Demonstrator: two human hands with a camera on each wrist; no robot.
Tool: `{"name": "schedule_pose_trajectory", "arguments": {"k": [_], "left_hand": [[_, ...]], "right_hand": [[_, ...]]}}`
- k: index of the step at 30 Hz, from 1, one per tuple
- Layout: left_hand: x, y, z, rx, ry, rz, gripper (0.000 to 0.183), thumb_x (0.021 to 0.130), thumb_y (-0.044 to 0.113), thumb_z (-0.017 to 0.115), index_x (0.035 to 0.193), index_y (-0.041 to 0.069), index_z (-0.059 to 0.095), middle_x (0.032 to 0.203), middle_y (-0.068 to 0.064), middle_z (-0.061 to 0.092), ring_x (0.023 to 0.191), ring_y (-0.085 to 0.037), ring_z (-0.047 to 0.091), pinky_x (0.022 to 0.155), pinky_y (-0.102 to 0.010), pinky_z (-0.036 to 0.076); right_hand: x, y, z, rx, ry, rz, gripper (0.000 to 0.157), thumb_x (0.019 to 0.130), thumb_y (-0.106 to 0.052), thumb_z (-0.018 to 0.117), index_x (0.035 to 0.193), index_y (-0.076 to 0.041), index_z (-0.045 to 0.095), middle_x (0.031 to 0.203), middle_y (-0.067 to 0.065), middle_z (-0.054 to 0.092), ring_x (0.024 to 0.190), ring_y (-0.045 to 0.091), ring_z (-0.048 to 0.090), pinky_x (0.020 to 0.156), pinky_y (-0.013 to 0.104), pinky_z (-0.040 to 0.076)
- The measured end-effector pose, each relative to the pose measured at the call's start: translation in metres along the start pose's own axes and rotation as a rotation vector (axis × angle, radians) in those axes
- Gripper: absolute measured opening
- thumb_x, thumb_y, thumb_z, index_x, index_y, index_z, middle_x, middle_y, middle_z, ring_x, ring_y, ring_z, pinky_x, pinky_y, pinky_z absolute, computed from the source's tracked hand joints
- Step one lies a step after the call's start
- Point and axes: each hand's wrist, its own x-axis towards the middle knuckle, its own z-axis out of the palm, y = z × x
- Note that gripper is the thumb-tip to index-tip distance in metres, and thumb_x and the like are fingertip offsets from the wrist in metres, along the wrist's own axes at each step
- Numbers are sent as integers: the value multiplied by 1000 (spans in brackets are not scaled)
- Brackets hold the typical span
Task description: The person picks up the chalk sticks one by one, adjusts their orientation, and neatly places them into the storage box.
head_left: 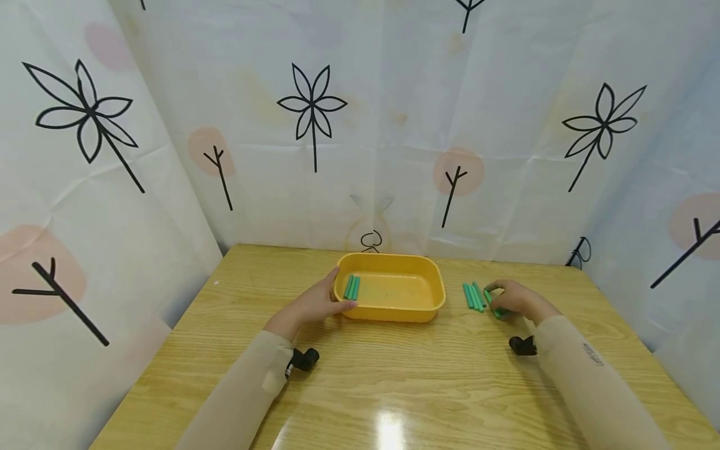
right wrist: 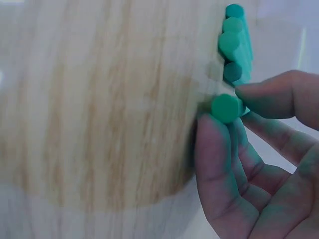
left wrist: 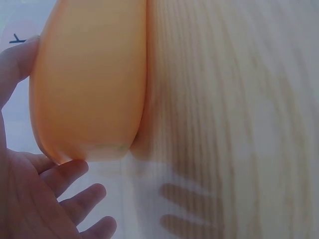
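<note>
My left hand [head_left: 315, 301] holds the left end of a yellow plastic basin [head_left: 402, 289], its thumb at the near rim and its fingers around the end. Seen from the left wrist, thumb and fingertips touch the basin's edge [left wrist: 89, 89] while the other fingers are spread. A few short green sticks [head_left: 352, 287] lie side by side inside the basin at its left. To the right of it, my right hand [head_left: 520, 299] pinches one green round stick [right wrist: 226, 108] between thumb and fingers. Several similar sticks [head_left: 474, 297] lie in a row just left of that hand.
Everything stands on a light wooden table [head_left: 360, 375]. A white cloth [head_left: 382, 187] with drawn flowers hangs behind and at both sides. A dark cord [head_left: 576, 253] is at the far right corner. Each wrist carries a small black camera [head_left: 304, 359].
</note>
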Motion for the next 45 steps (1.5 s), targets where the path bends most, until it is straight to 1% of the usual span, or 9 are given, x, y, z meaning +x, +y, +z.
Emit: {"name": "schedule_pose_trajectory", "arguments": {"k": [2,8,14,18,21,26,32,40,45], "left_hand": [[1,0,0,-2,1,7,107,90,48,73,162,10,3,165,-16,18,146,-33,31,117,-50,26],[1,0,1,0,0,6,107,91,46,73,162,11,2,165,-15,16,147,-32,29,117,-50,26],[0,0,0,8,-3,-4,107,91,47,73,162,12,2,165,-15,17,145,-32,33,117,-50,27],[1,-1,0,12,-1,-7,107,90,49,73,162,12,2,165,-15,17,145,-32,31,117,-50,26],[1,-1,1,6,1,-6,109,89,51,73,162,12,3,165,-14,17,147,-32,29,117,-50,25],[0,0,1,-1,3,-8,110,88,55,73,163,12,3,165,-15,18,147,-32,29,117,-51,25],[0,0,1,3,5,-9,108,89,51,72,163,12,4,165,-15,18,146,-32,30,117,-51,25],[0,1,1,11,4,-15,107,90,49,72,163,13,3,165,-15,18,146,-32,29,117,-50,26],[-1,2,1,11,3,-15,106,90,49,72,162,12,3,165,-15,18,148,-33,27,118,-51,24]], "right_hand": [[-3,0,1,69,-21,17,63,93,-1,59,148,13,31,118,30,50,80,24,56,69,38,54],[-10,-5,2,148,-44,15,67,94,-4,60,150,11,26,116,26,54,84,24,59,73,40,55],[-19,-17,4,215,-63,-45,69,94,-3,61,151,9,26,111,22,56,82,23,61,78,45,56],[-25,-28,4,260,-76,-93,68,95,-3,60,152,9,25,106,19,57,81,23,61,82,49,55],[-30,-35,4,265,-76,-126,66,97,-5,60,151,9,25,107,18,56,82,24,61,84,50,55],[-33,-51,5,275,-61,-138,67,98,-6,59,152,9,23,111,22,55,84,26,63,84,49,56],[-35,-68,4,299,-69,-183,66,99,-4,57,152,9,21,114,26,54,83,26,65,84,49,56],[-38,-90,6,386,-91,-205,68,100,-4,59,154,4,20,103,15,56,81,21,63,80,37,58],[-38,-107,10,423,-104,-233,66,100,-4,58,154,3,20,104,16,55,83,23,62,79,35,58]]}}
